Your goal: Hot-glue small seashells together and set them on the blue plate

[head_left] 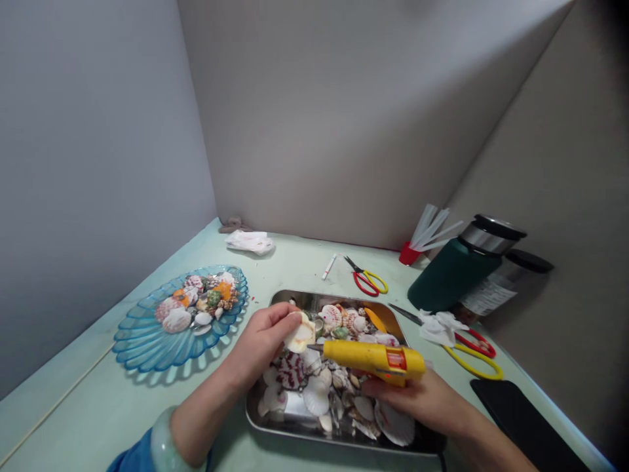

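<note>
Between the thumb and fingers of my left hand [269, 335] is a pale seashell [301, 335], its inner side turned toward me. My right hand [410, 396] is wrapped round a yellow hot glue gun [366, 357], whose metal nozzle points left and reaches the shell's right edge; whether it touches cannot be made out. Both hands are above a metal tray [334, 440] filled with many seashells, among them a striped purple-and-white scallop shell [291, 371] and a white scallop shell [317, 395]. The fingers under the glue gun are partly hidden.
A blue scalloped dish [142, 341] with shells stands left. Behind the tray lie small scissors [366, 278], a white stick [329, 267] and a white plastic bag [249, 241]. To the right are a red cup of glue sticks [409, 254], a green bottle [455, 272], larger scissors [474, 360] and a black phone-like slab [521, 419].
</note>
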Demonstrator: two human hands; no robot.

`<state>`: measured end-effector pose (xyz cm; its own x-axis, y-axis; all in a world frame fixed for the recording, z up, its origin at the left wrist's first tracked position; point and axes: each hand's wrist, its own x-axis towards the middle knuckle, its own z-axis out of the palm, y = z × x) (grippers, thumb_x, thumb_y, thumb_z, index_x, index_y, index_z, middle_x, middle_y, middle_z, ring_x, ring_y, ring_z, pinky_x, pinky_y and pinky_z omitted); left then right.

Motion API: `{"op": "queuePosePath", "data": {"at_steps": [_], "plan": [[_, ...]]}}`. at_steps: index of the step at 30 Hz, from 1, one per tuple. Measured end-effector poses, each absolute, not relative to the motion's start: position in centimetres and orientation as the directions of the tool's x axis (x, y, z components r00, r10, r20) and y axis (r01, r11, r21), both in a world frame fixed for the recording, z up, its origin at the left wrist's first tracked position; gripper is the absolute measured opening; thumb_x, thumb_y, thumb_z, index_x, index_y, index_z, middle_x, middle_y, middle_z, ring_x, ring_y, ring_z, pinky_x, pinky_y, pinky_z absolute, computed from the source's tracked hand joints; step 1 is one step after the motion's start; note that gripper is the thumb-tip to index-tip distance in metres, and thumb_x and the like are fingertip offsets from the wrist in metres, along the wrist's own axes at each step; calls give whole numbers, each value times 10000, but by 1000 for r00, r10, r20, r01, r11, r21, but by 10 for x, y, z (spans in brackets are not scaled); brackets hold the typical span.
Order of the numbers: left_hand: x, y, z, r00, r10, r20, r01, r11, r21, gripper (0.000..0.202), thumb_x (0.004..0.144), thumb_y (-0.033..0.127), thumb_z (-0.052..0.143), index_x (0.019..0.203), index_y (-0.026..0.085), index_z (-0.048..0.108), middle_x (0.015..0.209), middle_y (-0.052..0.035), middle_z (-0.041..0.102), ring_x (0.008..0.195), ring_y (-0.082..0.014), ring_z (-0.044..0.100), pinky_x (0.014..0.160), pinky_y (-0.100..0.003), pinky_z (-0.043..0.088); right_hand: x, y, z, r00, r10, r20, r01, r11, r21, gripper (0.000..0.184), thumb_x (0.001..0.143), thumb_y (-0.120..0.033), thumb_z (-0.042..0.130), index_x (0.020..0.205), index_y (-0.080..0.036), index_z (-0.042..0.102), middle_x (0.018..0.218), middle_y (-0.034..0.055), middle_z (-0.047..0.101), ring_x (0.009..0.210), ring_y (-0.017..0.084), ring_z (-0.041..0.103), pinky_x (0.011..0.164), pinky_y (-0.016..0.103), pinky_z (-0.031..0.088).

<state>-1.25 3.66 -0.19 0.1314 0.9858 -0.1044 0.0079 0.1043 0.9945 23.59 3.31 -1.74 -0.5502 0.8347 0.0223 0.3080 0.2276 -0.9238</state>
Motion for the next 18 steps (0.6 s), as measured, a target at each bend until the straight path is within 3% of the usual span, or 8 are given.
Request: {"op": "queuePosePath", "data": {"at_steps": [9, 18], "plan": [[-13, 37, -3, 146, 984, -106, 52, 99, 994, 234, 812, 397, 533, 750, 173, 561, 562, 65, 406, 446, -58, 284, 377, -175, 181, 237, 37, -26, -505, 862, 44, 297, 221, -929, 234, 779, -324, 656, 981, -214, 698, 982, 69, 714, 913, 241, 660, 827, 366, 540], [-14, 37, -4, 122, 989, -84, 69, 76, 995, 234, 820, 390, 517, 735, 175, 558, 569, 55, 442, 449, -64, 306, 378, -178, 196, 234, 34, -18, -534, 845, 28, 334, 242, -911, 224, 767, -313, 671, 965, -213, 693, 938, 47, 721, 859, 223, 674, 787, 328, 557]]}}
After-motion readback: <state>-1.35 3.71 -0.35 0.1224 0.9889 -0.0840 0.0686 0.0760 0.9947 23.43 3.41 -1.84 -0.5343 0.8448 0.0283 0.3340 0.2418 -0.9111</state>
